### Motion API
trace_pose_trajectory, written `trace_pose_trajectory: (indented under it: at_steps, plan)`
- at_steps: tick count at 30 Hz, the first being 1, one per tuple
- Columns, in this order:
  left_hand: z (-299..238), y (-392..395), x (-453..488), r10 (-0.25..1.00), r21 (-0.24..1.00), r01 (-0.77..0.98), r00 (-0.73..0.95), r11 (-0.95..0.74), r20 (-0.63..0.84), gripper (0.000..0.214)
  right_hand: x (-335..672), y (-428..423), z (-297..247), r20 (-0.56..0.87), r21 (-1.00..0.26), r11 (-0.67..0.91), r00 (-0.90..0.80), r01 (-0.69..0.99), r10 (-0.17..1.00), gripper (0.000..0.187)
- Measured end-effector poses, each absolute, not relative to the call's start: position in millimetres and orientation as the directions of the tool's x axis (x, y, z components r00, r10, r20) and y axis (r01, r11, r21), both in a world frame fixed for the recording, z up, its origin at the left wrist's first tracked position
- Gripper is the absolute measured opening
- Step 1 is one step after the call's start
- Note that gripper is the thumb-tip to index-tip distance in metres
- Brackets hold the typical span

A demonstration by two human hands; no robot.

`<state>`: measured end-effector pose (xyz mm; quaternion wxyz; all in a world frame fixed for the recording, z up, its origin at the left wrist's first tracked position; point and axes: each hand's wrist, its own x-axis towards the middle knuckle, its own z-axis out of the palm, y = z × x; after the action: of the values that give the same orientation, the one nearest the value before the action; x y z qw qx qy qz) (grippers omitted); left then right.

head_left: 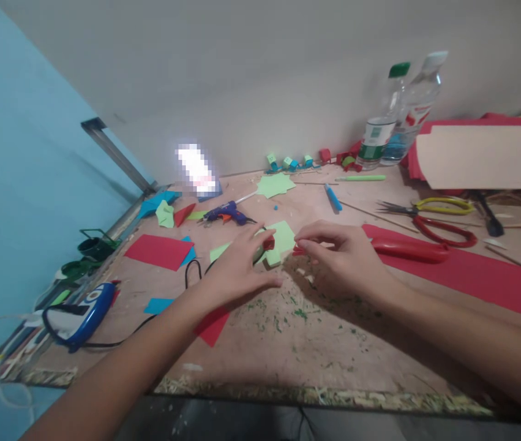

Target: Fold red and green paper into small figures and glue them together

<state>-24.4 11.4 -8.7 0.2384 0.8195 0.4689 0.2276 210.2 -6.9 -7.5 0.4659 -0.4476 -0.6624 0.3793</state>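
Note:
My left hand rests on the wooden table with its fingers curled, pinching a small red paper piece against a light green paper cut-out. My right hand is just to the right of it, its fingertips pinched on another small red scrap at the green cut-out's edge. Both forearms reach in from the bottom of the view. Green paper crumbs lie on the table below the hands.
A blue glue gun lies behind the hands, its black cable looping left. Red sheets, red and yellow scissors, a blue pen, two bottles and a beige sheet surround them. A blue device sits at the left edge.

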Motion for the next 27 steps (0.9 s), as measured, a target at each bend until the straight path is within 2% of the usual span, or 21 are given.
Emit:
trace_pose_trajectory:
  at_steps: [4,7,12,18,20,22,24,27]
  plan:
    - [-10.8,17.4,-16.4,0.876,0.587,0.677,0.467,-0.444,0.124,0.056,209.9,-5.3,-10.1,0.224,-0.909,0.276,-0.194,0.311,0.955,0.015]
    - [-10.1,14.5,-15.0,0.881,0.583,0.673,0.435,-0.455,0.186,0.043,210.7,-4.3,-12.9,0.197,-0.866,0.275,-0.219,0.418,0.956,0.014]
    - [-13.4,4.7,-18.2,0.847,0.594,0.608,0.434,-0.528,0.308,0.040,212.6,-4.9,-17.5,0.242,-0.743,0.399,-0.340,0.537,0.909,0.022]
    - [-17.5,-0.6,-19.6,0.819,0.598,0.568,0.465,-0.566,0.335,0.043,212.0,-7.4,-18.2,0.246,-0.645,0.478,-0.429,0.597,0.869,0.022]
    - [-18.2,-1.4,-19.8,0.791,0.576,0.547,0.483,-0.607,0.375,0.047,210.6,-8.4,-15.6,0.270,-0.670,0.475,-0.409,0.570,0.872,0.027]
    - [-17.8,-2.8,-19.5,0.747,0.543,0.514,0.495,-0.664,0.445,0.050,208.0,-10.3,-11.6,0.245,-0.773,0.388,-0.327,0.503,0.913,0.027]
    - [-15.9,-5.5,-18.4,0.707,0.503,0.497,0.494,-0.707,0.506,0.046,204.3,-13.3,-7.6,0.144,-0.896,0.240,-0.268,0.373,0.953,0.020]
    - [-10.9,-11.5,-15.2,0.669,0.454,0.494,0.489,-0.742,0.560,0.037,198.2,-18.3,-4.9,0.011,-0.985,0.065,-0.314,0.162,0.949,0.027]
